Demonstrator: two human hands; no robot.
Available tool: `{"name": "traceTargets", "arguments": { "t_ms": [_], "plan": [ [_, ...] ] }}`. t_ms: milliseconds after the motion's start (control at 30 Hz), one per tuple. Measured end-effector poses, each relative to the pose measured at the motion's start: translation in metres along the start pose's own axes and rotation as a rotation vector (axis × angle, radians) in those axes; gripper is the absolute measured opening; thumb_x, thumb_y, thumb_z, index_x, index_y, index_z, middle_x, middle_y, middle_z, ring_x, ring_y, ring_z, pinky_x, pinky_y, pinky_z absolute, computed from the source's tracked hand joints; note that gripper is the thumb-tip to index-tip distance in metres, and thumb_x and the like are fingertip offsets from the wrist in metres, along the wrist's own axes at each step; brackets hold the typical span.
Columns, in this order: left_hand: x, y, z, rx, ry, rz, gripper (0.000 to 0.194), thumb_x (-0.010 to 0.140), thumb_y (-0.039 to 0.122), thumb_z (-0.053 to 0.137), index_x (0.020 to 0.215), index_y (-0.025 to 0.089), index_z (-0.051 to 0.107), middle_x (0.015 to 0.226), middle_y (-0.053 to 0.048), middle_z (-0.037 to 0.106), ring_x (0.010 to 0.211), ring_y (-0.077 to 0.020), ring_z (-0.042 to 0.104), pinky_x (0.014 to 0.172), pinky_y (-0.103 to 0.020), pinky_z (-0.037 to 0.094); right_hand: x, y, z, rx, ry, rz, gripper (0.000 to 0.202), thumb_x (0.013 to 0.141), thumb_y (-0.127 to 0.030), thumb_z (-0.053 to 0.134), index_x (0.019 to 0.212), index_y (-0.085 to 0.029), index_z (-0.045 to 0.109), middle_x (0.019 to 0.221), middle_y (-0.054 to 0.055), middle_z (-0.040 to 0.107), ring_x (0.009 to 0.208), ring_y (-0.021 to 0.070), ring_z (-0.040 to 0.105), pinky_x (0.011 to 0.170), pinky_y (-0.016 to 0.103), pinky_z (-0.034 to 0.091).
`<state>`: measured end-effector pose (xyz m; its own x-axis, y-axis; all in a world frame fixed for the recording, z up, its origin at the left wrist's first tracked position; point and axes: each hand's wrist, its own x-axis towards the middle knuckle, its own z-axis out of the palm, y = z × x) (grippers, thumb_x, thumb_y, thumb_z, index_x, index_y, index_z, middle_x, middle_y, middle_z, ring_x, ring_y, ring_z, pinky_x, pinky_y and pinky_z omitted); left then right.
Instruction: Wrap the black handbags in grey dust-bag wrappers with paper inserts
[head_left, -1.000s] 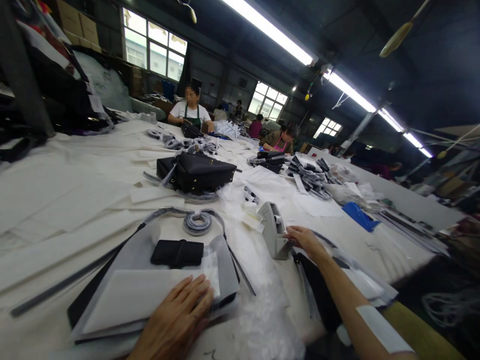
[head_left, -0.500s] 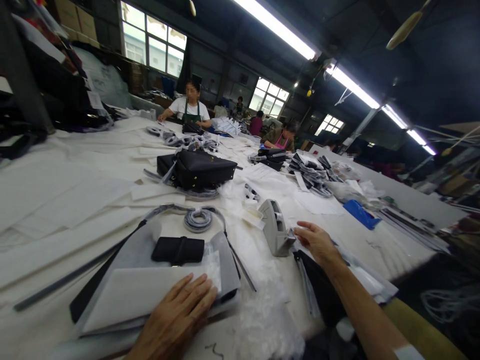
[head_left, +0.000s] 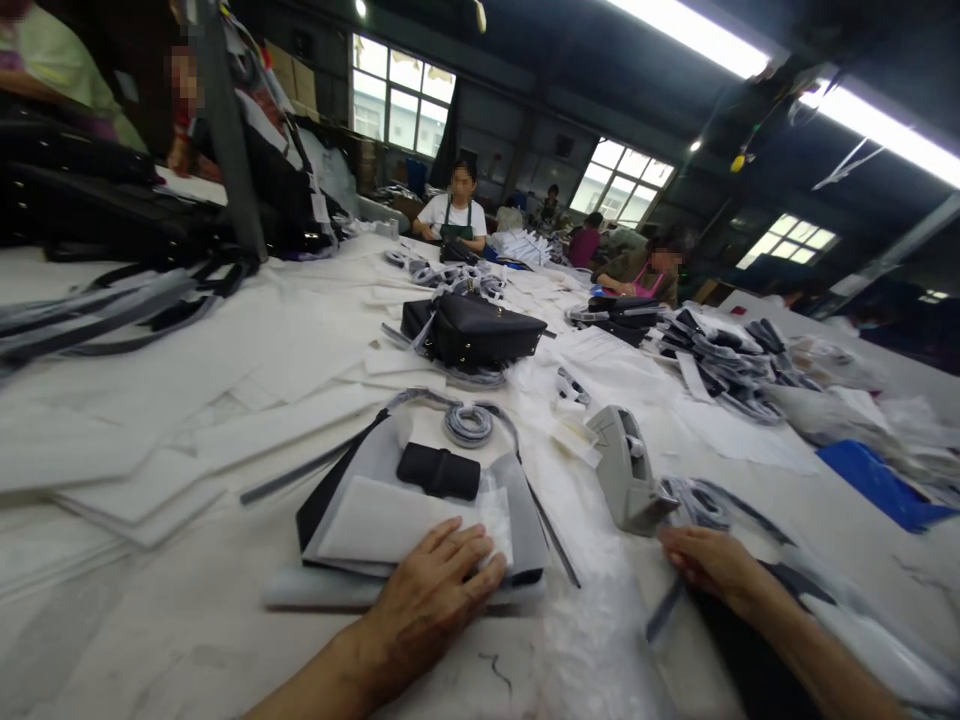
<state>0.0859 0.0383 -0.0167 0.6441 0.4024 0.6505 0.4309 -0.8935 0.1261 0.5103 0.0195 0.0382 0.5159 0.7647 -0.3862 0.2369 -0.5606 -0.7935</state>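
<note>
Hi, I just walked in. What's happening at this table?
Someone's left hand lies flat on a bag partly covered with white sheeting, with a small black roll-shaped piece and a wrapped coil by it. The right hand is at the cutting end of a grey tape dispenser; whether it grips any tape is unclear. Farther off, a person in a green apron sits behind more black bags.

The left hand hides part of the white sheet. The right hand is blurred — whether its fingers pinch anything is unclear. The bottom edge crops the black item — the left edge, a person.
</note>
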Motion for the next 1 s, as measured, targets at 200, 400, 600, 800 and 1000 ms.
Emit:
{"name": "traceTargets", "arguments": {
  "t_ms": [200,400,600,800,1000],
  "plan": [
    [-0.005,0.000,0.007,-0.022,0.009,-0.014,0.026,0.100,0.022,0.053,0.125,0.021,0.058,0.120,-0.004,0.066,0.122,-0.0191,0.056,0.112,-0.040,0.037,-0.046,-0.075,0.043,-0.395,-0.271,-0.294,0.031,0.072,-0.048,0.072,0.076,-0.017,0.073,0.057,-0.001,0.062,0.051,0.0119,0.049,0.050,0.023,0.038],
    [-0.002,0.002,0.002,-0.034,-0.027,-0.030,0.027,0.104,0.022,0.042,0.126,0.019,0.057,0.120,-0.006,0.064,0.121,-0.0200,0.055,0.111,-0.040,0.037,-0.096,-0.171,0.151,-0.848,-0.813,-0.566,0.010,0.075,-0.028,0.069,0.075,-0.020,0.074,0.064,-0.004,0.066,0.060,0.0115,0.055,0.054,0.021,0.036],
    [-0.002,0.003,0.003,-0.058,-0.027,-0.049,0.026,0.103,0.020,0.046,0.126,0.019,0.057,0.118,-0.005,0.064,0.119,-0.0201,0.055,0.111,-0.041,0.037,-0.081,-0.190,0.213,-1.423,-0.873,-0.784,0.011,0.071,-0.031,0.078,0.082,-0.027,0.078,0.076,-0.003,0.075,0.072,0.0160,0.067,0.055,0.022,0.035],
    [0.001,0.001,0.002,-0.038,0.042,-0.029,0.024,0.101,0.026,0.048,0.120,0.018,0.060,0.110,-0.005,0.066,0.115,-0.0208,0.057,0.107,-0.040,0.041,-0.077,-0.196,0.242,-1.702,-0.994,-0.951,0.013,0.076,-0.033,0.081,0.083,-0.023,0.078,0.079,0.002,0.077,0.072,0.0174,0.071,0.050,0.022,0.032],
    [0.003,0.004,0.020,0.011,0.245,-0.090,0.011,0.095,0.026,0.060,0.103,0.022,0.067,0.097,0.000,0.069,0.104,-0.0167,0.063,0.111,-0.036,0.040,-0.062,-0.189,0.257,-1.743,-0.987,-1.456,0.034,0.067,-0.047,0.088,0.064,-0.018,0.070,0.057,0.004,0.069,0.051,0.0182,0.063,0.048,0.026,0.033]
  ]
}}
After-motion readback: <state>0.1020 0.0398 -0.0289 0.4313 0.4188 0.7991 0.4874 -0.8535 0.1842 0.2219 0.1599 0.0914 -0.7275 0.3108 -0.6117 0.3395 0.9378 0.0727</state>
